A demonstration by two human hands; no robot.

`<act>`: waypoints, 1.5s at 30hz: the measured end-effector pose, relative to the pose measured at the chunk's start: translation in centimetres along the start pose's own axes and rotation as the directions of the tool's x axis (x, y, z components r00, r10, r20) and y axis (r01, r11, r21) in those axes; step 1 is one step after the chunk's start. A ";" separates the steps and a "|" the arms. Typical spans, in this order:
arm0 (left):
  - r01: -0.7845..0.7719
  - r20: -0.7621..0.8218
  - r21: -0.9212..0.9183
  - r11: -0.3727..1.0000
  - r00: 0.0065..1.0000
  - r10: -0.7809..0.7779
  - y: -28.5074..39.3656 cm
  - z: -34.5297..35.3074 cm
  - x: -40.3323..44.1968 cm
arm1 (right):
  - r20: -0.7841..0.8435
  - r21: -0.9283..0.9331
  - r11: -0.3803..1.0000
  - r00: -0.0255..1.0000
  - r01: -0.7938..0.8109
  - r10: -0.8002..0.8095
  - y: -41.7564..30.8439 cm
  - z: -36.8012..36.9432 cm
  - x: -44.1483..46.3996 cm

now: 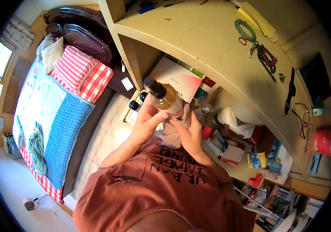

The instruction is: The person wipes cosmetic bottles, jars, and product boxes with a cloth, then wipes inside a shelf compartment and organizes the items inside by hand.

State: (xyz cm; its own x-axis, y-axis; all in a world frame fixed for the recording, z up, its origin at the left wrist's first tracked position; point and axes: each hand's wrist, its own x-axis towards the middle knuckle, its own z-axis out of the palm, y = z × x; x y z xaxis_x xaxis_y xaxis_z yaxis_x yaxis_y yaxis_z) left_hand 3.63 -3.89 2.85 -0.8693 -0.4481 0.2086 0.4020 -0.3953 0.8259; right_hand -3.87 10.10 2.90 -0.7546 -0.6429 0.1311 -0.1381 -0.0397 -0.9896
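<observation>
A clear bottle (167,99) with a black cap and amber liquid is held up before my chest, its top leaning to the left. My left hand (147,120) is closed around its lower side, thumb across the front. A pinkish-grey cloth (171,135) is bunched against the bottle's base and hangs below it. My right hand (190,133) grips this cloth and presses it to the bottle's right side. Part of the bottle's base is hidden by the cloth and fingers.
Ahead is a cream shelf unit (208,58) with a pale box (173,79) and several bottles in its lower compartment. Bead strings (266,58) and glasses (301,120) lie on its upper board. Left of me stands a bed (63,127) with a checked pillow (74,69).
</observation>
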 end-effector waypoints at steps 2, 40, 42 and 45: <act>-0.034 -0.019 -0.016 0.999 0.999 0.034 0.1 0.6 0.2 | -0.015 -0.020 1.000 1.000 -0.008 0.007 0.2 0.0 -0.2; 0.311 0.114 -0.778 0.546 0.924 -0.364 -0.8 -1.4 0.7 | 0.197 -0.321 0.763 0.828 0.560 -0.525 -2.4 -2.9 2.8; 0.320 0.151 -0.798 0.510 0.926 -0.346 -1.1 -1.2 0.6 | 0.237 -0.420 0.642 0.761 0.641 -0.604 -1.8 -2.3 2.8; 0.302 0.111 -0.766 0.567 0.932 -0.346 -1.2 -0.6 0.4 | 0.240 -0.474 0.595 0.745 0.650 -0.622 -2.0 -1.9 2.7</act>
State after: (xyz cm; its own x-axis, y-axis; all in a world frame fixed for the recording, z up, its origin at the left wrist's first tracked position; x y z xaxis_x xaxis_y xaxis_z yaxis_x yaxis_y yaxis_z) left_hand 2.98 -4.01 1.62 -0.9809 -0.1915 -0.0334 0.1857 -0.9740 0.1298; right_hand -6.83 9.87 5.32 -0.3220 -0.6380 0.6995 -0.8762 -0.0789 -0.4754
